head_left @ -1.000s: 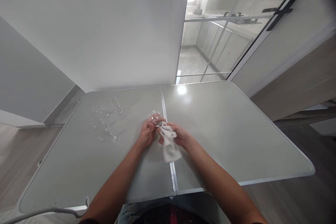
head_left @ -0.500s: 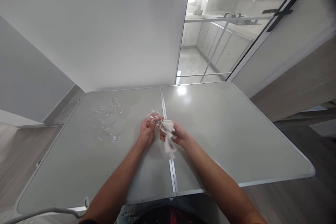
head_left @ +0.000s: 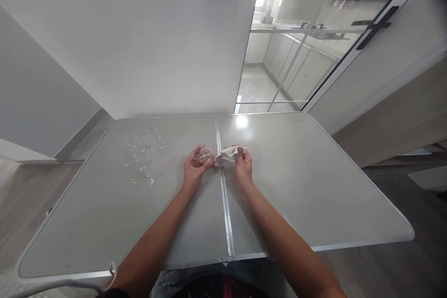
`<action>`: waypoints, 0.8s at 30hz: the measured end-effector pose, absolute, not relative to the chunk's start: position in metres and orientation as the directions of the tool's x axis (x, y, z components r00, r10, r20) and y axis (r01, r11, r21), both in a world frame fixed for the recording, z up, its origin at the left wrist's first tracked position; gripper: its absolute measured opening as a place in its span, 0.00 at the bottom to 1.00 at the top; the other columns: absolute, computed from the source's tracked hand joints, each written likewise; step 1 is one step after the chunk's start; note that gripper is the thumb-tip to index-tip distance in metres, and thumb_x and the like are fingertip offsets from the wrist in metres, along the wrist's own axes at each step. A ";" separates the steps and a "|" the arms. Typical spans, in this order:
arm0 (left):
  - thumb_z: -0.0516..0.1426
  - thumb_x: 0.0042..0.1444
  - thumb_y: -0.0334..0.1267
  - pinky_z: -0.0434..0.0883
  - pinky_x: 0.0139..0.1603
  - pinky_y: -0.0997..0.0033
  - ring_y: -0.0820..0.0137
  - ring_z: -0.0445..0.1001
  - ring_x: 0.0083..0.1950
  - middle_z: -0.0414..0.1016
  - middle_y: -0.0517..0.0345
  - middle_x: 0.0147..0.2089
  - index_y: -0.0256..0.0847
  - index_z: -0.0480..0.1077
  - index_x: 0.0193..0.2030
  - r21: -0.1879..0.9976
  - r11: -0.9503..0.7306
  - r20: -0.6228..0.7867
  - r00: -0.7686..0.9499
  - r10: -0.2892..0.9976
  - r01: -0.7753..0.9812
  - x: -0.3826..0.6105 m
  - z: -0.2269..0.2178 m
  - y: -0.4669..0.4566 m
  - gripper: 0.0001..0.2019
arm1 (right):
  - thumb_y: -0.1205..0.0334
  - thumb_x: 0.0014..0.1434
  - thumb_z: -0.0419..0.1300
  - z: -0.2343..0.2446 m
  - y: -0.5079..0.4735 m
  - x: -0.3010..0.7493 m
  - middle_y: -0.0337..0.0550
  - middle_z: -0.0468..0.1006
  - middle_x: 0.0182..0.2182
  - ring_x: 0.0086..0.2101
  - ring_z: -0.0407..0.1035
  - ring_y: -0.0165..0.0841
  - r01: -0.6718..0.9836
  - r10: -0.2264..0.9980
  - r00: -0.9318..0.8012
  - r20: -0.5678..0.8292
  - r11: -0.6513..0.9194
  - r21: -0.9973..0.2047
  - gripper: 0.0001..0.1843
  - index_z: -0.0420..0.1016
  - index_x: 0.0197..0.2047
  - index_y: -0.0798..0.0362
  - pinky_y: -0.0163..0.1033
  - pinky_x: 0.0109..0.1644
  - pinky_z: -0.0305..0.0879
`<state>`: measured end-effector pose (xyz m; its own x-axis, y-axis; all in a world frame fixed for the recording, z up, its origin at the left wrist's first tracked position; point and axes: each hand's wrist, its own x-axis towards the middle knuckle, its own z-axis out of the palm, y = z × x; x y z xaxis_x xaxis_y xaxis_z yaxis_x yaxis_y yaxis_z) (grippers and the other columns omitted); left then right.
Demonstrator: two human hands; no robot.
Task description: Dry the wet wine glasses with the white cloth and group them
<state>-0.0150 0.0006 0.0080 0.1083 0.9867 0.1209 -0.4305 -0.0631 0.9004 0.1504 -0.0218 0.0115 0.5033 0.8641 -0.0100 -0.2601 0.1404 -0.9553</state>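
Here's the clear, colourless, round-bowled vessel (head_left: 204, 154), up above the desk, just left of the silver metal seam strip (head_left: 226, 214), its narrow end pointing towards that strip! The left hand (head_left: 194, 170) has its grip curled around the bowl. And across the seam strip, the right hand (head_left: 243, 167) has its grip pinching a bunched white cloth (head_left: 232, 152), which reaches the vessel's narrow end; whether it wraps right round, I can't tell. Further out, well left of the strip, a cluster of clear, see-through vessels (head_left: 141, 166) glints on the pale grey, round-cornered desk (head_left: 296, 186). Beyond the strip's far end: a plain white wall (head_left: 167, 46), and, to its right, a glass-paned door (head_left: 279, 65).
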 end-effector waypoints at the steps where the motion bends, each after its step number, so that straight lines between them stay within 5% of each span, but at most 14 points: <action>1: 0.72 0.46 0.39 0.80 0.47 0.60 0.61 0.80 0.49 0.74 0.48 0.55 0.44 0.67 0.58 0.896 -0.078 0.125 0.079 0.989 -0.437 -0.016 0.011 0.000 0.33 | 0.35 0.62 0.57 0.008 -0.019 0.151 0.41 0.76 0.37 0.38 0.69 0.34 -0.328 0.834 0.548 -0.060 0.149 -0.933 0.24 0.74 0.44 0.48 0.38 0.42 0.68; 5: 0.71 0.50 0.40 0.80 0.49 0.59 0.61 0.80 0.51 0.71 0.55 0.54 0.50 0.65 0.55 0.867 -0.160 0.169 -0.023 0.985 -0.472 -0.017 0.022 -0.002 0.28 | 0.37 0.62 0.59 0.000 -0.017 0.145 0.38 0.78 0.42 0.43 0.72 0.31 -0.434 0.770 0.625 -0.126 0.209 -0.876 0.22 0.72 0.47 0.44 0.38 0.43 0.72; 11: 0.72 0.46 0.40 0.79 0.49 0.63 0.63 0.80 0.49 0.75 0.56 0.47 0.43 0.70 0.47 0.923 -0.160 0.170 -0.004 0.986 -0.350 -0.011 0.017 -0.006 0.23 | 0.39 0.57 0.66 0.013 -0.027 0.116 0.40 0.82 0.43 0.43 0.77 0.35 -0.711 0.934 0.271 -0.234 0.030 -0.703 0.24 0.74 0.46 0.48 0.41 0.45 0.75; 17: 0.70 0.49 0.42 0.79 0.49 0.63 0.63 0.82 0.45 0.82 0.51 0.42 0.40 0.74 0.40 0.980 -0.165 0.167 0.011 0.986 -0.112 -0.013 0.014 -0.008 0.15 | 0.50 0.56 0.70 0.019 -0.027 0.119 0.42 0.83 0.42 0.41 0.76 0.33 -0.708 0.953 0.199 -0.229 -0.021 -0.706 0.17 0.77 0.44 0.51 0.38 0.44 0.74; 24: 0.70 0.49 0.44 0.80 0.45 0.62 0.62 0.84 0.42 0.84 0.50 0.41 0.40 0.70 0.39 0.982 -0.161 0.156 -0.058 0.986 -0.095 -0.013 0.022 -0.011 0.17 | 0.62 0.53 0.71 0.029 -0.031 0.127 0.37 0.81 0.41 0.41 0.76 0.32 -0.711 0.957 0.242 -0.161 0.062 -0.701 0.14 0.77 0.43 0.49 0.36 0.44 0.74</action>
<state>-0.0129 -0.0108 0.0221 -0.0578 0.9860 0.1564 -0.0952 -0.1614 0.9823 0.1274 -0.0307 0.0289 0.2422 0.9567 -0.1613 -0.7108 0.0618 -0.7007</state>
